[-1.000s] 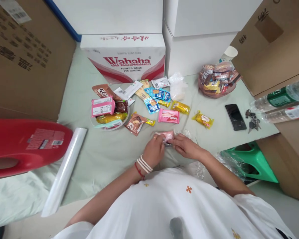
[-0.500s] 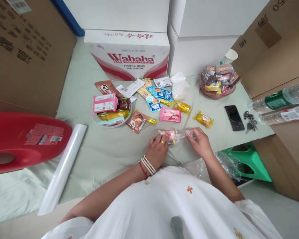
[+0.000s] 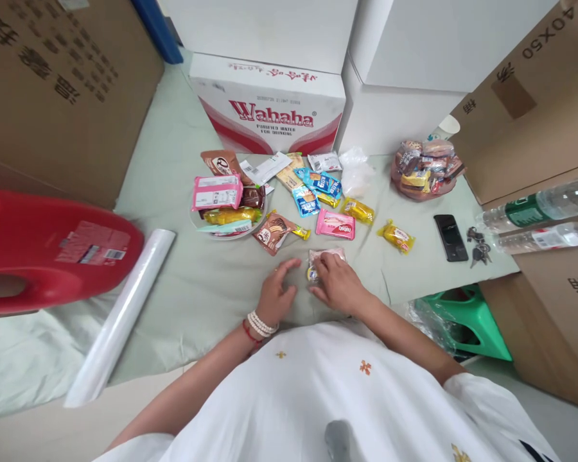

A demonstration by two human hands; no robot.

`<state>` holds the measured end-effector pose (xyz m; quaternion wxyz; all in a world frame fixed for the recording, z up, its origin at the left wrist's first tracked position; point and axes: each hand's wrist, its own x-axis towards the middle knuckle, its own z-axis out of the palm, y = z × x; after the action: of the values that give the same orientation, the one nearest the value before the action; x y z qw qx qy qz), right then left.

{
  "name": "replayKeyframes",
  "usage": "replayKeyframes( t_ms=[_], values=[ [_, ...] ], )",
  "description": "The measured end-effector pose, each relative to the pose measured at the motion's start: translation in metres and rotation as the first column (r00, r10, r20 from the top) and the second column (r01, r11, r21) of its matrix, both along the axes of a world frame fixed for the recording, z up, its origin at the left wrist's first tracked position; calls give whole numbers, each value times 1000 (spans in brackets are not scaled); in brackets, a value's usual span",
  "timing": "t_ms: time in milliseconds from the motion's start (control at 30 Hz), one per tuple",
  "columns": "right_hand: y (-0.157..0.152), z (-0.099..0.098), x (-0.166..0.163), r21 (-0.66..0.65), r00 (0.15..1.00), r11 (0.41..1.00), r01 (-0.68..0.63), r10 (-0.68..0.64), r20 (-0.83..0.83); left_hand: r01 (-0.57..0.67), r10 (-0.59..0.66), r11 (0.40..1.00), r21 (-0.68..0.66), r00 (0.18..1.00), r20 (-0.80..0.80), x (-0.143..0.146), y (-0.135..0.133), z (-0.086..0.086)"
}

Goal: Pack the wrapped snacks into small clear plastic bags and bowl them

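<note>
On the cloth in front of me lies a small snack bundle in clear plastic wrap (image 3: 312, 272), pinkish on top with a yellow and dark bit at its left. My right hand (image 3: 341, 283) covers its right part, fingers bent over it and thumb at the near side. Just left of the bundle, my left hand (image 3: 275, 294) is empty, its thumb and fingers apart. Beyond the hands lie a pink wafer packet (image 3: 336, 224), a brown snack packet (image 3: 271, 233) and yellow-wrapped snacks (image 3: 395, 237). A clear bowl (image 3: 221, 235) holds more packets.
A roll of plastic film (image 3: 120, 317) and a red jug (image 3: 52, 256) are at left. A Wahaha carton (image 3: 274, 119) stands behind. To the right are a snack-filled bowl (image 3: 424, 192), a phone (image 3: 451, 238), keys (image 3: 480, 253), bottles (image 3: 534, 208) and a green stool (image 3: 476, 321).
My left hand has come off the bundle and moved left, its fingers now spread. From holding out the plastic at the right, my right hand has moved left onto the bundle. The view has shifted slightly.
</note>
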<state>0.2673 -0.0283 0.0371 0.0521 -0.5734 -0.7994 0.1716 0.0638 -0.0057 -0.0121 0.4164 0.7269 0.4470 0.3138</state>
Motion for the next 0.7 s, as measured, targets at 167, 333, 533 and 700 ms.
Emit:
replayKeyframes(
  t_ms=[167,333,533,700],
  values=[
    [-1,0,-4,-15,994,999,28,-26,103,-117,121,993,-31,981,149,-4,8,4],
    [6,18,25,-74,883,996,41,-71,-464,129,-9,948,-290,925,381,13,15,16],
    [-21,2,42,-350,426,915,202,-404,-810,307,75,726,-615,854,516,64,17,26],
    [-15,0,82,-258,410,814,520,-504,-761,259,18,787,-560,898,440,94,15,32]
  ],
)
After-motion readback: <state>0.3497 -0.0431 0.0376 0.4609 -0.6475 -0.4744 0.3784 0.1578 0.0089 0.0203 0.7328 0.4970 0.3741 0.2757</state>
